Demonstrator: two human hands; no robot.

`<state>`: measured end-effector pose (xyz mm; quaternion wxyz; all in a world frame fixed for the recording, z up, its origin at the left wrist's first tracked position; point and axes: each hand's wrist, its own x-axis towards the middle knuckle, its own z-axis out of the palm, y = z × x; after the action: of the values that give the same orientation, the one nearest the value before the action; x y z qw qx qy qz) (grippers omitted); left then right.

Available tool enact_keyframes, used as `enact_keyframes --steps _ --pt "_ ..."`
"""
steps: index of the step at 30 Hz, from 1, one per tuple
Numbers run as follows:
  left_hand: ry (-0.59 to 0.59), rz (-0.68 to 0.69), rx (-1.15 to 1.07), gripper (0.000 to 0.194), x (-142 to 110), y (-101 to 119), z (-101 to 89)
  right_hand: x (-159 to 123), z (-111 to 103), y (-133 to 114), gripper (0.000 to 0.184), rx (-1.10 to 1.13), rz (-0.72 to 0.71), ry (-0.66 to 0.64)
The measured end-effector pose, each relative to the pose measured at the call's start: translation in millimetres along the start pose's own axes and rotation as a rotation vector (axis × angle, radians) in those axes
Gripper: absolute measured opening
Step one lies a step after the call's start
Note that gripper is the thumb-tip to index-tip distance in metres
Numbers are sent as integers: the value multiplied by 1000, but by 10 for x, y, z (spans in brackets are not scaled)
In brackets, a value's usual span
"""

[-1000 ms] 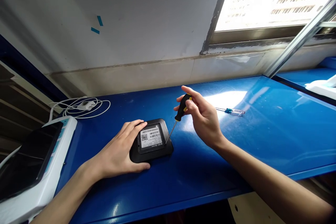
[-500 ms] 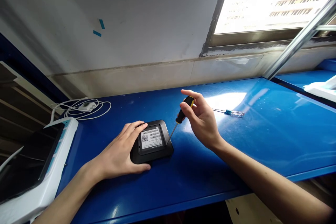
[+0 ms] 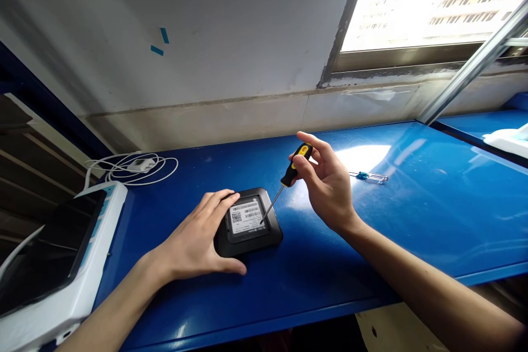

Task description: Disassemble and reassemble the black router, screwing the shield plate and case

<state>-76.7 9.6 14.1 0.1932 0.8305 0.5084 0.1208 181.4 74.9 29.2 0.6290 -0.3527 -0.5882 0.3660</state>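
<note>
A black square device (image 3: 251,246) with a white printed label (image 3: 246,216) in its recessed underside lies on the blue table. My left hand (image 3: 193,242) grips its left side, fingers over the far edge and thumb along the near edge. In my right hand (image 3: 328,184), a black and yellow screwdriver (image 3: 297,165) is held by the handle between thumb and fingers, with the index finger raised. The screwdriver slants down to the left. Its tip is at the label's lower right corner; whether it touches cannot be made out.
A second screwdriver with a clear handle (image 3: 373,177) lies right of my right hand. Coiled white cable with an adapter (image 3: 142,165) sits at the back left. A white machine with a dark screen (image 3: 53,253) stands at the left. The blue table (image 3: 412,231) meets the wall behind.
The screwdriver's tip has shifted from the recess's lower right corner onto the label area. Its handle has turned, showing more yellow. The device and my left hand have slid slightly right.
</note>
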Motion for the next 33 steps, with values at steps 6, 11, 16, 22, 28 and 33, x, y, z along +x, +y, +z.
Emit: enact_keyframes --steps 6,11,16,22,28,33 --pt "0 71 -48 125 66 154 95 -112 97 -37 38 45 18 -107" --pt "10 96 -50 123 65 131 113 -183 154 -36 35 48 -17 -189" --pt "-20 92 -3 123 72 117 108 -195 132 -61 33 16 -24 -204" --pt "-25 102 9 122 89 128 99 -190 97 -88 32 -42 -8 -193" --pt "-16 104 15 119 84 110 111 -191 76 -81 30 -53 -11 -206" --pt "-6 102 19 118 69 102 115 -160 85 -92 32 -54 33 -214"
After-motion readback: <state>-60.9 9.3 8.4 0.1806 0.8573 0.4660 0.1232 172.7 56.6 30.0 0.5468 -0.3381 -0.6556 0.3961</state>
